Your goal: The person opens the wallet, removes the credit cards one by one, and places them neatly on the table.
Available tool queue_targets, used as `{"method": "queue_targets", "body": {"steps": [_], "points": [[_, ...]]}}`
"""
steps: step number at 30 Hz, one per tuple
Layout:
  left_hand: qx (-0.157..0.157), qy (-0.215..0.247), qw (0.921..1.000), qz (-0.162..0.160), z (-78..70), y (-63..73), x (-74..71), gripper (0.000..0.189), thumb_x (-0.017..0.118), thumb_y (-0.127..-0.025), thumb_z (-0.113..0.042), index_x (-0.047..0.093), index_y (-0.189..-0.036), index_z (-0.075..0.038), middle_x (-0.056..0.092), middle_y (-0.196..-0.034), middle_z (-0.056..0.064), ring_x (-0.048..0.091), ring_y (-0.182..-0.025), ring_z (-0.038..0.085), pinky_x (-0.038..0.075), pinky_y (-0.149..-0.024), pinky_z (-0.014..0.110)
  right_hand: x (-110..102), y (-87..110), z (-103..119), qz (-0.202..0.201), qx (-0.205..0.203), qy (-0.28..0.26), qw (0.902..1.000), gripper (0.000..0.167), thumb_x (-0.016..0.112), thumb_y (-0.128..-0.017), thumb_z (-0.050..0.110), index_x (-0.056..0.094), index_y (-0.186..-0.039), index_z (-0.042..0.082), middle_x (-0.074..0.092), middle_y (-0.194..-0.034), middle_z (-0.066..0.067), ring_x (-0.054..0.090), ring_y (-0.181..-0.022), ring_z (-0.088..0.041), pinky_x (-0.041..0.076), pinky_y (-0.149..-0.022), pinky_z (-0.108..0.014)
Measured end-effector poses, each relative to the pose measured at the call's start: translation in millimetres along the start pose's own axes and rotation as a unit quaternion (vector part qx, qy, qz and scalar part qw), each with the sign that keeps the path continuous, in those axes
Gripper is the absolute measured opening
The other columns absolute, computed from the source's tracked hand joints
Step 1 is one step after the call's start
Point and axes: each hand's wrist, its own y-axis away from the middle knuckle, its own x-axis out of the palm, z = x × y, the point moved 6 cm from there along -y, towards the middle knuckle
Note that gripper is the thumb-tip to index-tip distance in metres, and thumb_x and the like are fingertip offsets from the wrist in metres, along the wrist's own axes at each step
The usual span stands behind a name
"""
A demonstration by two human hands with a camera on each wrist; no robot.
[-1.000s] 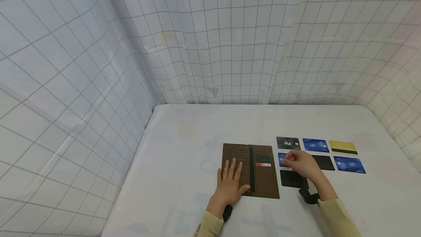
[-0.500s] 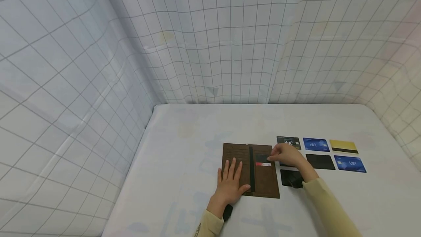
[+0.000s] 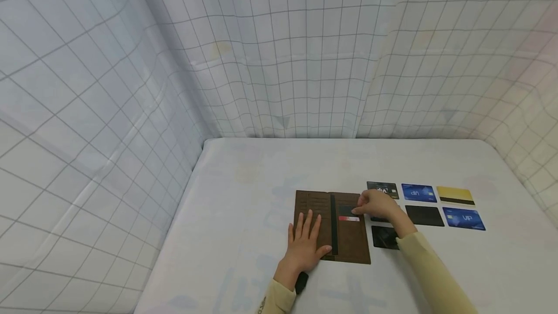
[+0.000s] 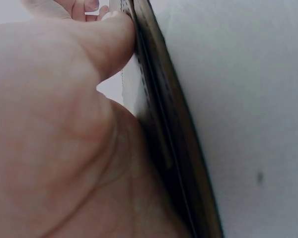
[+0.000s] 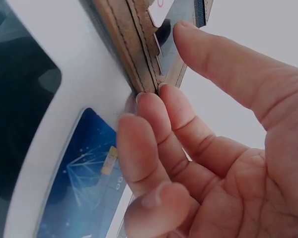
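A brown wallet (image 3: pixel 352 243) lies unfolded on the table, with a dark band down its middle. My left hand (image 3: pixel 302 251) rests flat on its left half, fingers spread; in the left wrist view the thumb (image 4: pixel 111 44) lies against its stitched edge. At the upper right pocket of the wallet is my right hand (image 3: pixel 383 206). There the right thumb (image 5: pixel 208 52) reaches over the pocket, and two bent fingertips touch the stitched side edge. No loose card shows between thumb and fingers. A card with a red-and-white strip (image 3: pixel 349 218) sits in that pocket.
Right of the wallet, several cards lie in rows: a dark one (image 3: pixel 382 187), blue ones (image 3: pixel 418 193), a yellow one (image 3: pixel 455 195) and black ones (image 3: pixel 425 215). Beneath my right hand lies another blue card (image 5: pixel 84 173). Checked white cloth (image 3: pixel 279 62) hangs behind the table.
My right hand has moved left from above the cards to the wallet's right edge, and has stayed there over the last half second. My left hand has not moved.
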Motion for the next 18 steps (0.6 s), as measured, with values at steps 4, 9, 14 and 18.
{"method": "queue_targets", "body": {"steps": [4,9,14,18], "points": [[0.001,0.0,1.0,0.001,0.5,-0.2,0.7,0.076,0.045,-0.095,-0.052,0.015,-0.153,-0.014,0.004,-0.157,0.011,-0.001,-0.142,0.031,0.004,-0.107,0.057,1.0,-2.2,0.0,0.008,0.004,0.012,0.9999,0.029,0.077,-0.078,0.032,0.059,-0.081,0.009,0.057,-0.073,-0.002,0.052,-0.065,-0.017,0.041,-0.056,-0.032],[0.005,0.001,1.0,-0.003,0.4,-1.0,-0.8,0.075,0.045,-0.095,-0.052,0.016,-0.152,-0.013,0.005,-0.157,0.011,0.0,-0.142,0.032,0.004,-0.107,0.057,0.7,-4.7,2.4,0.013,-0.006,0.017,0.9998,0.027,0.077,-0.078,0.03,0.059,-0.076,0.01,0.055,-0.07,-0.001,0.049,-0.063,-0.016,0.039,-0.055,-0.031],[0.006,0.002,1.0,-0.003,0.5,-1.2,-1.0,0.075,0.045,-0.095,-0.051,0.016,-0.152,-0.012,0.005,-0.157,0.012,0.0,-0.142,0.032,0.004,-0.107,0.057,1.2,-7.7,3.1,0.012,-0.011,0.019,0.9997,0.028,0.076,-0.08,0.032,0.06,-0.071,0.01,0.053,-0.067,0.0,0.046,-0.061,-0.015,0.037,-0.053,-0.03],[0.006,-0.001,1.0,-0.007,0.0,-0.8,-2.0,0.075,0.046,-0.095,-0.051,0.017,-0.152,-0.012,0.006,-0.157,0.012,0.001,-0.142,0.032,0.005,-0.107,0.058,2.6,-10.8,2.4,0.021,-0.006,0.013,0.9997,0.032,0.074,-0.081,0.034,0.06,-0.069,0.009,0.051,-0.064,0.001,0.044,-0.058,-0.014,0.036,-0.052,-0.029]]}}
